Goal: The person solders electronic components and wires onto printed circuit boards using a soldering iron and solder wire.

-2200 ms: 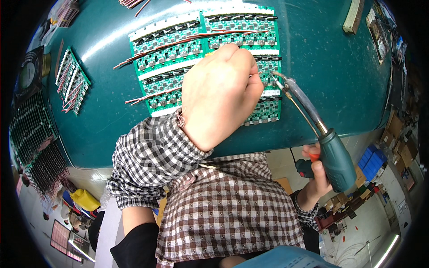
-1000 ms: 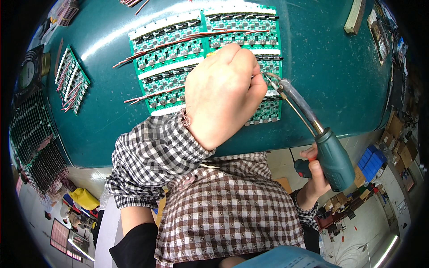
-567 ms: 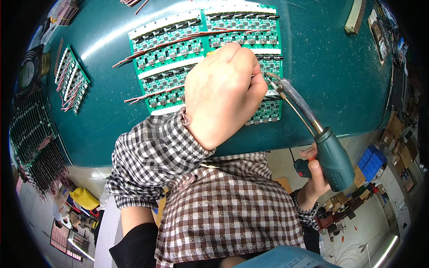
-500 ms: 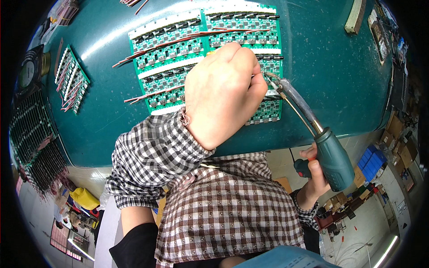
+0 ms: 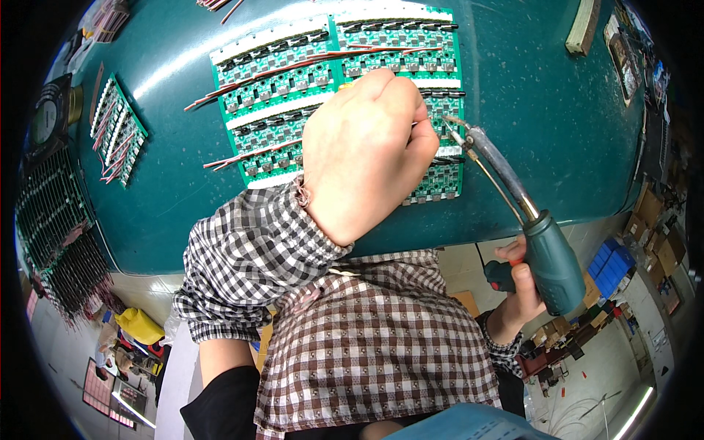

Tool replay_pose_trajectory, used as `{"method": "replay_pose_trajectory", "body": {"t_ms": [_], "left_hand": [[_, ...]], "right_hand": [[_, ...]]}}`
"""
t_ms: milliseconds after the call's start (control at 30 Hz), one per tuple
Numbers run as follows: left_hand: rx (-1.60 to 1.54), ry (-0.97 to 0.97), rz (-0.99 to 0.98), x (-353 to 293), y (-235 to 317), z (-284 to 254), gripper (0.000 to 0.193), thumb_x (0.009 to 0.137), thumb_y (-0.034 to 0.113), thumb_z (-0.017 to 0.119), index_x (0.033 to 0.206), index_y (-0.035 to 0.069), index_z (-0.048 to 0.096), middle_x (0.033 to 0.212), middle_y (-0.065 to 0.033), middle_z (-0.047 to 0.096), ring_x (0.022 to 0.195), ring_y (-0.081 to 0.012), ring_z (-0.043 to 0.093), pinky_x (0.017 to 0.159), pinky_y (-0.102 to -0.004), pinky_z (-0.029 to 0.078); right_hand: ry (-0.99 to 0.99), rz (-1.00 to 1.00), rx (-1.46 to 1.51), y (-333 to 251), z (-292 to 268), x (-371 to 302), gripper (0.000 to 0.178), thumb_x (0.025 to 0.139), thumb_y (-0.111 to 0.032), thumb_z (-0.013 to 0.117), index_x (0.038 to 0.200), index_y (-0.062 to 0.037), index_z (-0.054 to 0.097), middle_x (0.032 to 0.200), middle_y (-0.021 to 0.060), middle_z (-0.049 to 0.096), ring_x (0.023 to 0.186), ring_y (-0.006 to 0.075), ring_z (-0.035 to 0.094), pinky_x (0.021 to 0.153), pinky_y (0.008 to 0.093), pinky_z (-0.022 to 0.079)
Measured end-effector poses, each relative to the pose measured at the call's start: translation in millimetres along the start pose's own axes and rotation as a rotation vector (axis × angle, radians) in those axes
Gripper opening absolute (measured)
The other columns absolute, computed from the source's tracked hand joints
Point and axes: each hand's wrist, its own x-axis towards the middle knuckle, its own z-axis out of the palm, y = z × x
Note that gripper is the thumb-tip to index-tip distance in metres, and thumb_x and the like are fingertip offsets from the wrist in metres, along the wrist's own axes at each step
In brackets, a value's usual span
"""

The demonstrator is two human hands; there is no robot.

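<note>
My right hand (image 5: pixel 522 293) is wrapped round the dark green handle of a soldering gun (image 5: pixel 555 265). The gun's bent metal tip and the thin feed tube beside it point up and left, over the right edge of a panel of green circuit boards (image 5: pixel 275 88). Across that panel my left hand (image 5: pixel 370 150) rests, its fingers curled in a pinch just left of the tip. What the pinch holds is hidden behind the hand. Red and black wires (image 5: pixel 275 70) lie in rows over the boards, some running under the left hand.
The panel lies on a green tabletop (image 5: pixel 513 95). Farther left is a smaller board with wires (image 5: pixel 117 136), and stacked boards (image 5: pixel 55 213) hang by the table's left edge. At the far right sits a wooden block (image 5: pixel 583 29). Blue bins (image 5: pixel 610 268) stand beyond the table.
The soldering gun has shifted slightly to the right, and its tip sits a little farther from my left fingers. My left hand has stayed in place.
</note>
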Motion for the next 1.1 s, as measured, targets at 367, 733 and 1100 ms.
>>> {"method": "replay_pose_trajectory", "body": {"t_ms": [367, 733, 1100], "left_hand": [[0.014, -0.022, 0.011, 2, 2, -4, 0.015, 0.068, 0.002, 0.072, 0.073, 0.007, 0.058, 0.067, -0.0022, 0.053, 0.057, -0.0160, 0.052, 0.051, -0.0295, 0.042], [-0.087, -0.171, -0.333, -1, -9, -77, 0.008, 0.082, 0.003, 0.073, 0.084, 0.002, 0.065, 0.073, 0.0035, 0.056, 0.063, -0.0030, 0.048, 0.054, -0.0193, 0.037], [0.303, -0.030, 0.234, 82, -82, -93, 0.014, 0.081, 0.008, 0.072, 0.093, 0.006, 0.066, 0.087, -0.0057, 0.059, 0.077, -0.0217, 0.062, 0.069, -0.0322, 0.049]], "right_hand": [[0.127, 0.067, 0.346, 19, 6, 18, 0.046, 0.087, -0.025, 0.064, 0.111, 0.0133, 0.056, 0.083, 0.0156, 0.062, 0.072, 0.0256, 0.065, 0.065, 0.0396, 0.059], [0.078, 0.073, 0.700, 56, -7, 59, 0.044, 0.096, -0.037, 0.056, 0.111, 0.0037, 0.053, 0.087, 0.0087, 0.057, 0.074, 0.0196, 0.061, 0.064, 0.0342, 0.057], [0.035, 0.062, 0.727, 63, -7, 61, 0.040, 0.100, -0.037, 0.051, 0.112, 0.0012, 0.050, 0.085, 0.0059, 0.057, 0.076, 0.0150, 0.058, 0.066, 0.0281, 0.053]]}}
